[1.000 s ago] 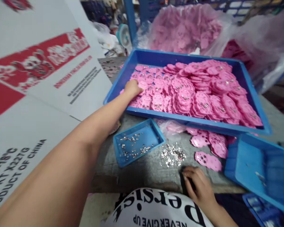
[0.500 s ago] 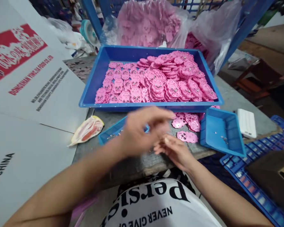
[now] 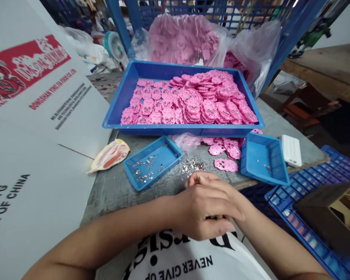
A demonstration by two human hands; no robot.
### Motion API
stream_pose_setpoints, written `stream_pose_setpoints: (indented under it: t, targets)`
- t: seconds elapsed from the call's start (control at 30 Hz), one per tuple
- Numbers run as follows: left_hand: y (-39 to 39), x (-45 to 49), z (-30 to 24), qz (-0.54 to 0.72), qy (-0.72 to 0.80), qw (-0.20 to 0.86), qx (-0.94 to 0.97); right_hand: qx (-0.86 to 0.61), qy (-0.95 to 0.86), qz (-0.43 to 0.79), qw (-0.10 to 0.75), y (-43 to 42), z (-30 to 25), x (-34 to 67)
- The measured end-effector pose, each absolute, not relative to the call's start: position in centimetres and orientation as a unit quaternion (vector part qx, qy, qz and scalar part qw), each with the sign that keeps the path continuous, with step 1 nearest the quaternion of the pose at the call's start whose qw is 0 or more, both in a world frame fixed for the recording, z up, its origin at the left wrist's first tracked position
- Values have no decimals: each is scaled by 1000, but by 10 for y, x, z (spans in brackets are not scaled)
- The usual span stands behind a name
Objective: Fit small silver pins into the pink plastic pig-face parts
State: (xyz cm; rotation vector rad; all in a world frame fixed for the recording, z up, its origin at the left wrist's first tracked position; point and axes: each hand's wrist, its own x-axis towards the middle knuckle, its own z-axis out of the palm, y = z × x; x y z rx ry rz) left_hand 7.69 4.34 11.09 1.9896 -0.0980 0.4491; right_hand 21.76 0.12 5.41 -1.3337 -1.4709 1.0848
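Note:
My left hand (image 3: 202, 212) reaches across in front of my right hand, its fingers stretched out over the right wrist, with a gap between thumb and fingers. Behind it, my right hand (image 3: 211, 181) has its fingers curled and the thumb against them; anything in them is hidden. Just beyond the hands lies a loose heap of small shiny metal pieces (image 3: 193, 166). To its right is a flat pink plastic piece with holes (image 3: 226, 165), and more pink pieces (image 3: 232, 149) lie behind. A small blue tray (image 3: 170, 158) left of the heap holds scattered metal pieces.
A large blue tray (image 3: 175, 131) full of pink face-shaped pieces stands at the back. Another blue bin (image 3: 261, 149) is at right, beside a white box-shaped object (image 3: 291, 151). A fruit rind piece (image 3: 111, 153) lies near a white carton (image 3: 67, 128). A plastic bag (image 3: 186, 39) stands behind.
My left hand has come down and toward my body, now overlapping my right wrist. This uncovers the small blue tray and the metal heap. The view has shifted slightly.

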Motion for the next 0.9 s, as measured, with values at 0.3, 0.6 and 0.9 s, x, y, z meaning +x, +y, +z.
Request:
stream_pose_setpoints:
  t: [0.3,0.6,0.9]
  targets:
    - [46,37,92,241,142,613,739,-715,-697,-20,-51,71,52,307]
    - [40,1,59,205,253,692,644,-646,-749,-89,-115,81,40,309]
    - [39,7,43,232,256,750,564,-600,-797,-64,-4,83,24,342]
